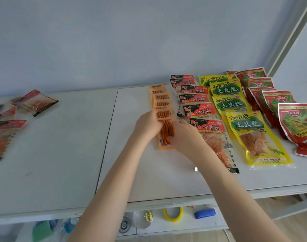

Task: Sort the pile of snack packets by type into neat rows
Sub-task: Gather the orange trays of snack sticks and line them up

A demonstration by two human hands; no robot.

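Note:
Four rows of snack packets run back from the middle of the white table [149, 180]. From left to right they are small orange stick packets [161, 100], black-and-red packets [197, 100], yellow packets [231, 103] and red foil packets [278, 102]. The nearest orange stick packet [165, 135] lies at the front of its row. My left hand [147, 125] grips its left edge and my right hand [185, 135] grips its right edge. A loose pile of black-and-red packets [18, 112] lies at the far left.
A blue wall rises behind the table. A seam splits the tabletop into two panels. On a lower shelf under the front edge sit a yellow tape ring [173, 213], a blue box [205, 213], a brass fitting [148, 215] and a green item [42, 231].

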